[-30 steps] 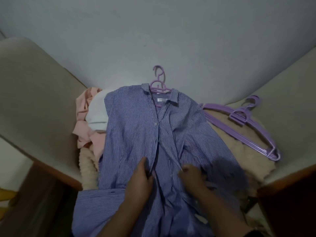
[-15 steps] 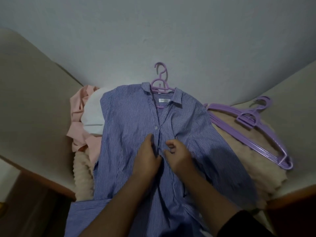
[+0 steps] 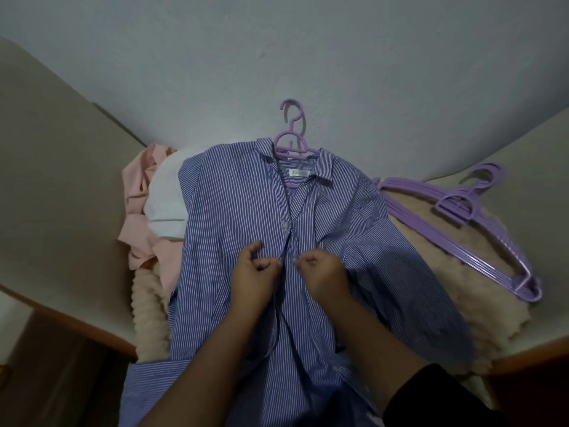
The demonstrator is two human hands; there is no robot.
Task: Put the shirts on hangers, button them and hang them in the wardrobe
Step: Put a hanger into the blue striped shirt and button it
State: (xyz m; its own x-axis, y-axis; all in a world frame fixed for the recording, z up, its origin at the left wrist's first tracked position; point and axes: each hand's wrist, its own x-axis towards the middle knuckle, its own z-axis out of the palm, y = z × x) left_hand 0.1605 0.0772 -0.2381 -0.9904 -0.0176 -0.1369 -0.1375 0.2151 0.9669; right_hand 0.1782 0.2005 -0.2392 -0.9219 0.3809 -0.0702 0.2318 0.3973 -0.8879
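A blue-and-white striped shirt [image 3: 234,211] lies face up on a fluffy cream cover, collar toward the wall. A purple hanger [image 3: 291,140] sits inside its collar, hook pointing away from me. My left hand [image 3: 254,274] pinches the left front edge of the shirt at chest height. My right hand [image 3: 321,272] pinches the right front edge just opposite, a small gap between the two. One white button [image 3: 285,224] shows on the placket above my hands. The shirt's neck is open.
A white shirt [image 3: 166,208] and a pink shirt [image 3: 138,223] are piled to the left of the striped one. Several purple hangers [image 3: 480,232] lie stacked on the cream cover [image 3: 455,272] at the right. A grey wall rises behind.
Both hands have moved up the shirt front from waist height to chest height and now pinch the two front edges. The view has shifted slightly.
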